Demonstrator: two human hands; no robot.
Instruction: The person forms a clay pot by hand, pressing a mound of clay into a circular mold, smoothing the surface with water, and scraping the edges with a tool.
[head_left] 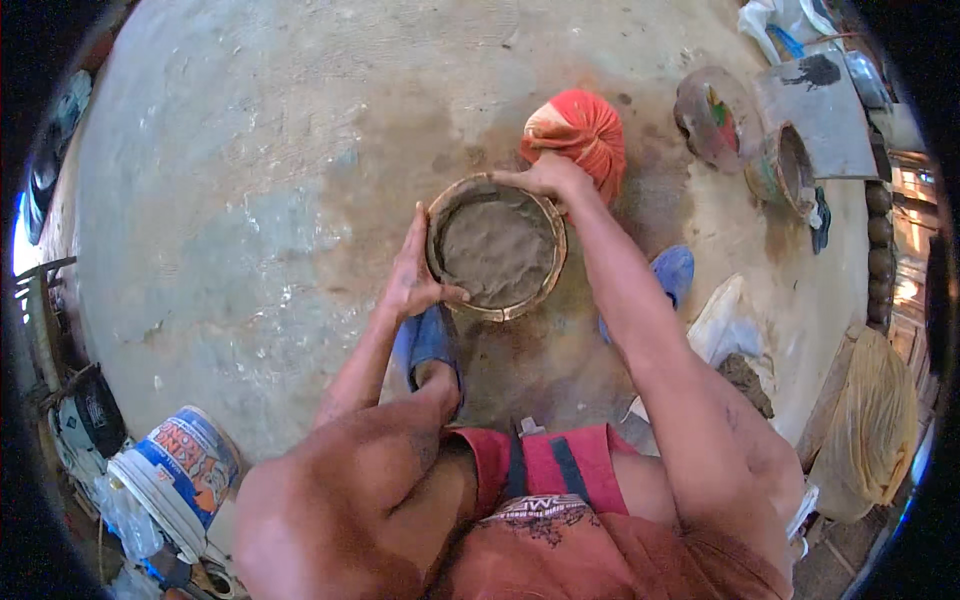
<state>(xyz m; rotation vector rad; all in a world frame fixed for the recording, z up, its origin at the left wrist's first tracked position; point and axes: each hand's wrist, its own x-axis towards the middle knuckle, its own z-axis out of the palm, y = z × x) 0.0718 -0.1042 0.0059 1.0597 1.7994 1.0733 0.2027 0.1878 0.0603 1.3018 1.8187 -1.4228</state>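
Note:
A round mould [506,313] with a tan, split-looking rim is in front of me, between my knees and the far floor. Wet grey-brown clay [497,250] fills it, its surface uneven and dented. My left hand [411,278] grips its left side, with the fingers along the outer wall and the thumb over the lower left rim. At the far right rim, my right hand [553,181] is closed on the edge, some fingers hidden. Just beyond the right hand sits an orange-red cloth bundle [580,125], gathered and rounded.
A clay-smeared basin [708,118], a tipped bucket [793,172] and a grey board [820,110] are at the far right. A white sack with clay [740,330] lies beside my right leg. On the left stands a white-and-blue bucket [190,470]. My blue shoes flank the mould.

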